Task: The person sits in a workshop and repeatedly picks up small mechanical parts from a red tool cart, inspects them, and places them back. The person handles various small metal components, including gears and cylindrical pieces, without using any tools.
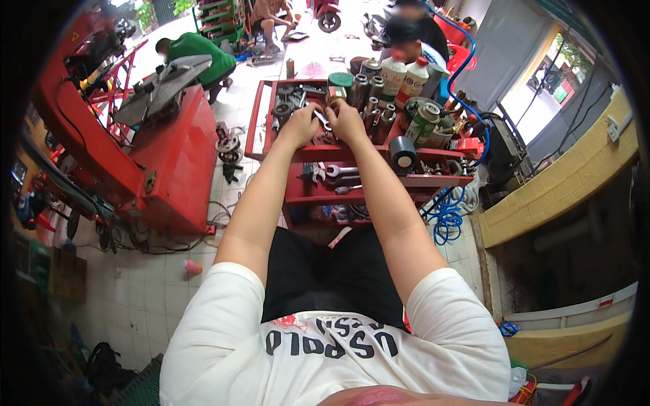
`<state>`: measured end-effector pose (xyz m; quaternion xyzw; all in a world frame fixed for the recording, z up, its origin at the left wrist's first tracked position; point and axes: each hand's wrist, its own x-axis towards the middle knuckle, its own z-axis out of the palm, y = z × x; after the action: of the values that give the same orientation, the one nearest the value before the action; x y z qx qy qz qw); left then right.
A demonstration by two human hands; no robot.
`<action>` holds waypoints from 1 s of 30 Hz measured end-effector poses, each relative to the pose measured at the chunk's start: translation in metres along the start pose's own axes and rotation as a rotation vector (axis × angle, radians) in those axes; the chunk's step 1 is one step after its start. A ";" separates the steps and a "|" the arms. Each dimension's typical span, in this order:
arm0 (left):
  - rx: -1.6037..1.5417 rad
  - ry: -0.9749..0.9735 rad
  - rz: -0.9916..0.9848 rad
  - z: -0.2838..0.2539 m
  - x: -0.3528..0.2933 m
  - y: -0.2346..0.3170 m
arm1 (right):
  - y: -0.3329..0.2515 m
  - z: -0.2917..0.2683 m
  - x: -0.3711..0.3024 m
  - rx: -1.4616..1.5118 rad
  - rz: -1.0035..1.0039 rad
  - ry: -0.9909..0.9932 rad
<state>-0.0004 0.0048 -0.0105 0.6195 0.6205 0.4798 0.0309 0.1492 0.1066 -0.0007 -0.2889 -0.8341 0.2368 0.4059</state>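
Note:
Both my hands reach over the top tray of a red tool cart [256, 128]. My left hand [301, 127] is closed, its fingers curled inward over the tray. Close beside it, my right hand [347, 124] is closed too, with fingers bent toward the left hand. A silver wrench-like piece [323, 121] shows between the fingertips; whether either hand grips it cannot be made out. Just beyond the right fingers stands a small box [337, 91]. Metal parts [284, 108] lie in the tray left of my left hand.
Spray cans [424, 120], white bottles [393, 78] and a dark cylinder [402, 154] crowd the cart's right side. Wrenches [342, 171] lie on the shelf below. A red machine [179, 162] stands left; a blue hose [447, 216] hangs right. Several people work farther off, one in green [200, 57].

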 end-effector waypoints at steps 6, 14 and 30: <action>0.119 0.017 0.054 -0.001 -0.001 0.017 | -0.010 -0.006 -0.006 -0.217 -0.114 0.045; 0.434 0.146 0.435 -0.019 -0.047 0.054 | -0.045 -0.029 -0.074 -0.122 -0.410 0.137; 0.234 -0.222 0.085 -0.071 -0.184 0.098 | -0.056 -0.099 -0.227 -0.012 -0.327 -0.023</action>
<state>0.0697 -0.2038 -0.0124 0.6937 0.6383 0.3336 0.0068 0.3280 -0.0703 -0.0326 -0.1489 -0.8760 0.1662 0.4276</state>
